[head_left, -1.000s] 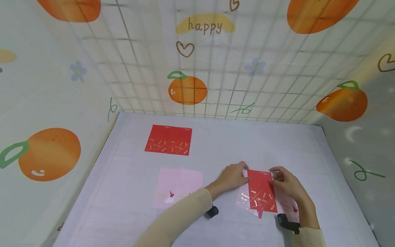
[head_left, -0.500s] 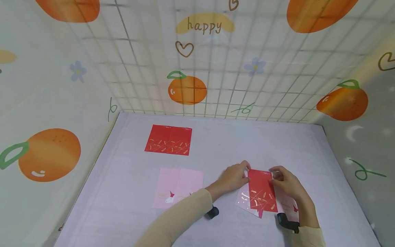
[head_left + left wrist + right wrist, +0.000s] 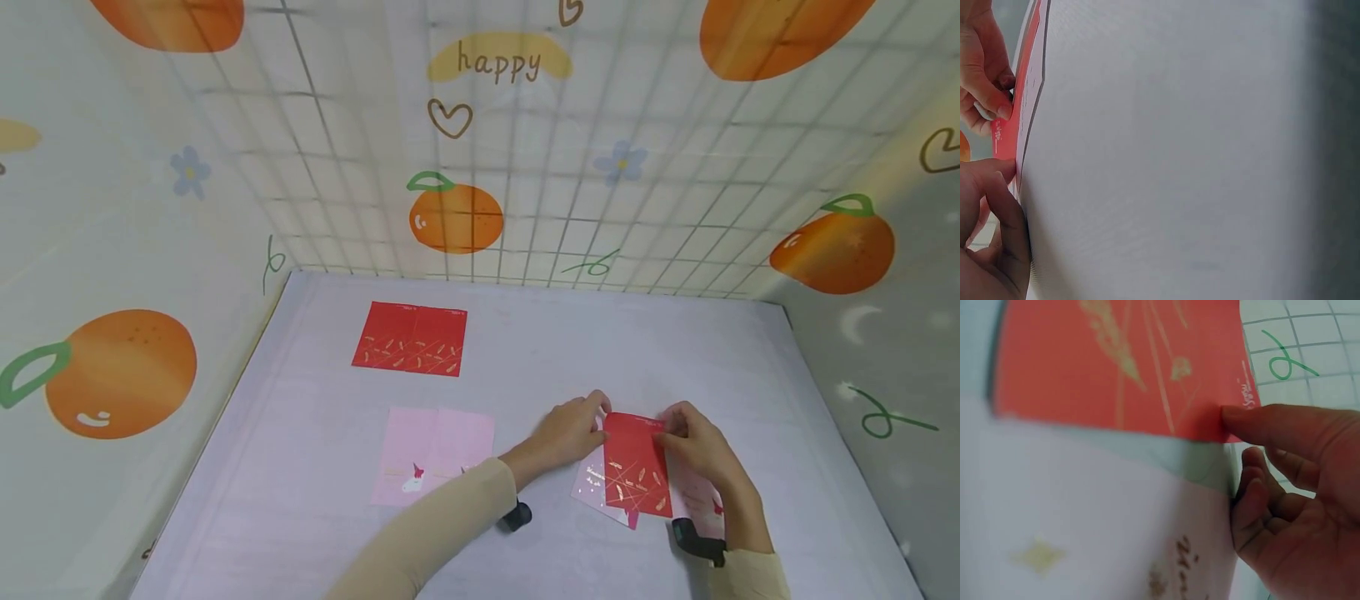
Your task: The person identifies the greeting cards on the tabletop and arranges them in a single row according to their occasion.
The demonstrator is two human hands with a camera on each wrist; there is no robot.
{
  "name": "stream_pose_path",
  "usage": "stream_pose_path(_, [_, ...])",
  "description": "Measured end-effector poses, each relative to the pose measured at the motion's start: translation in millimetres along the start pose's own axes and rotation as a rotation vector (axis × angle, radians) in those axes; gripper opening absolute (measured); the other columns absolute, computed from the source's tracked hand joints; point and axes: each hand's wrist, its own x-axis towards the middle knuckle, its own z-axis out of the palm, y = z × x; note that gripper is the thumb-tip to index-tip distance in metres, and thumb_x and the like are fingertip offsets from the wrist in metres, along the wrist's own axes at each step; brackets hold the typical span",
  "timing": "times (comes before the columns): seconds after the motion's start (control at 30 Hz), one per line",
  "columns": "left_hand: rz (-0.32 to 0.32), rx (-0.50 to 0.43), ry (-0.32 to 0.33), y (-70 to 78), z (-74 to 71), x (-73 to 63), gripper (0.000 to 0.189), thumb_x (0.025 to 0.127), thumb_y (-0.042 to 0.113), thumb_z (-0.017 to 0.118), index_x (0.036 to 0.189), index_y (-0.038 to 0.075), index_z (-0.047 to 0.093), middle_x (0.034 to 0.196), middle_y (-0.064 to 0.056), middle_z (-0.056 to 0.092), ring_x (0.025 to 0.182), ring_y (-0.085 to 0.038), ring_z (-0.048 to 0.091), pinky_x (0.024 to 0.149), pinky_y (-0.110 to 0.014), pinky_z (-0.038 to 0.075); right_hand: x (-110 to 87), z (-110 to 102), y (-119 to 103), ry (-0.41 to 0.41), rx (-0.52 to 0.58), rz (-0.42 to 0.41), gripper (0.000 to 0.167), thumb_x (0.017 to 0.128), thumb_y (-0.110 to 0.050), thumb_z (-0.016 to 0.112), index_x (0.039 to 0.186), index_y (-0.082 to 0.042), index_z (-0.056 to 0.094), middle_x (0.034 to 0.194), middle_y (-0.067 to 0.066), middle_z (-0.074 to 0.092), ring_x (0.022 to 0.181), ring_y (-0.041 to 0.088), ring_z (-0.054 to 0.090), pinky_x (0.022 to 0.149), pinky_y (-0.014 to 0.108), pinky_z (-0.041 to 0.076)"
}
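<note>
On the right of the tabletop (image 3: 540, 350), your right hand (image 3: 697, 442) pinches the upper-right corner of a red card (image 3: 634, 471); your left hand (image 3: 564, 429) touches its left edge, grip unclear.

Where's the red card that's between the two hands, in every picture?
Head view: the red card is low, right of the middle, between the left hand and right hand.
Left wrist view: the red card is a narrow strip, upper left.
Right wrist view: the red card fills much of the top.
Shared landmark: the right hand, upper left in the left wrist view, at the right in the right wrist view.
</note>
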Motion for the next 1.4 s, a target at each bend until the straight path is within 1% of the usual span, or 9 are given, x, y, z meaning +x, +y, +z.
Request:
stream_pose_path(0.2, [0.005, 0.030, 0.030, 1.3, 0.3, -1.4, 0.040, 0.090, 0.028, 0.077, 0.122, 0.026, 0.054, 0.099, 0.009, 0.056, 0.082, 0.000, 0.055, 0.064, -0.015, 0.046, -0.4, 0.3, 0.8, 0.017, 0.011, 0.002, 0.034, 0.092, -0.025, 0.073, 0.114, -0.007, 0.053, 0.110, 0.014, 0.063, 0.097, 0.028, 0.063, 0.085, 0.051, 0.057])
stream_pose_path(0.4, [0.005, -0.008, 0.050, 2.9, -0.3, -2.9, 0.040, 0.089, 0.027, 0.077, 0.122, 0.026, 0.054, 0.104, 0.010, 0.056, 0.088, 0.001, 0.056, 0.069, -0.012, 0.047, -0.9, -0.7, 1.0, 0.026, 0.030, -0.001, 0.034, 0.093, -0.025, 0.071, 0.116, -0.007, 0.054, 0.112, 0.014, 0.063, 0.098, 0.029, 0.062, 0.087, 0.052, 0.056])
stream_pose_path(0.47, [0.008, -0.028, 0.058, 2.9, -0.2, -2.8, 0.040, 0.089, 0.027, 0.077, 0.122, 0.027, 0.054, 0.103, 0.010, 0.057, 0.087, 0.002, 0.056, 0.069, -0.012, 0.047, -1.1, -1.3, 1.4, 0.033, 0.038, -0.003, 0.033, 0.094, -0.026, 0.070, 0.117, -0.007, 0.054, 0.111, 0.014, 0.063, 0.097, 0.028, 0.062, 0.086, 0.050, 0.056])
stream_pose_path(0.57, [0.013, -0.070, 0.071, 2.7, -0.1, -1.6, 0.036, 0.090, 0.024, 0.076, 0.119, 0.025, 0.056, 0.101, 0.010, 0.058, 0.084, 0.002, 0.054, 0.067, -0.014, 0.047, -1.8, -2.3, 2.6, 0.048, 0.051, -0.035, 0.030, 0.096, -0.025, 0.068, 0.116, -0.007, 0.056, 0.109, 0.013, 0.063, 0.096, 0.028, 0.061, 0.086, 0.047, 0.056])
stream_pose_path(0.77, [-0.002, -0.198, 0.069, 1.7, -2.2, 0.3, 0.026, 0.091, 0.017, 0.073, 0.114, 0.021, 0.060, 0.096, 0.012, 0.062, 0.084, 0.001, 0.056, 0.070, -0.019, 0.049, -3.6, -3.6, 5.3, 0.057, 0.109, -0.111, 0.030, 0.098, -0.026, 0.066, 0.117, -0.005, 0.056, 0.108, 0.013, 0.064, 0.100, 0.030, 0.062, 0.087, 0.041, 0.054])
stream_pose_path(0.87, [-0.003, -0.268, 0.057, 0.5, -3.1, 0.1, 0.023, 0.092, 0.015, 0.071, 0.113, 0.019, 0.061, 0.095, 0.012, 0.063, 0.085, 0.001, 0.058, 0.072, -0.019, 0.049, -4.5, -3.2, 6.3, 0.056, 0.142, -0.117, 0.031, 0.098, -0.027, 0.066, 0.118, -0.006, 0.055, 0.110, 0.013, 0.063, 0.100, 0.030, 0.063, 0.085, 0.036, 0.056])
stream_pose_path(0.97, [0.002, -0.312, 0.047, -0.2, -4.0, -0.9, 0.022, 0.093, 0.015, 0.071, 0.112, 0.019, 0.061, 0.095, 0.012, 0.063, 0.085, 0.001, 0.058, 0.072, -0.019, 0.050, -5.2, -2.6, 7.1, 0.056, 0.164, -0.121, 0.032, 0.098, -0.026, 0.066, 0.119, -0.005, 0.054, 0.110, 0.014, 0.063, 0.099, 0.030, 0.064, 0.081, 0.030, 0.056])
stream_pose_path(1.17, [-0.003, -0.377, 0.038, -0.7, -3.2, -1.5, 0.019, 0.095, 0.016, 0.068, 0.111, 0.020, 0.060, 0.095, 0.011, 0.065, 0.083, 0.001, 0.061, 0.070, -0.019, 0.051, -5.7, -3.8, 7.5, 0.045, 0.197, -0.125, 0.032, 0.098, -0.027, 0.066, 0.119, -0.006, 0.054, 0.110, 0.014, 0.061, 0.098, 0.030, 0.064, 0.080, 0.029, 0.057])
stream_pose_path(1.4, [-0.060, -0.612, 0.003, 3.3, -3.7, -4.2, 0.018, 0.096, 0.010, 0.066, 0.112, 0.016, 0.058, 0.087, 0.007, 0.063, 0.067, -0.010, 0.069, 0.059, -0.024, 0.057, -7.2, -6.8, 6.0, 0.020, 0.235, -0.127, 0.034, 0.098, -0.029, 0.066, 0.120, -0.006, 0.054, 0.112, 0.015, 0.060, 0.098, 0.030, 0.063, 0.082, 0.031, 0.056])
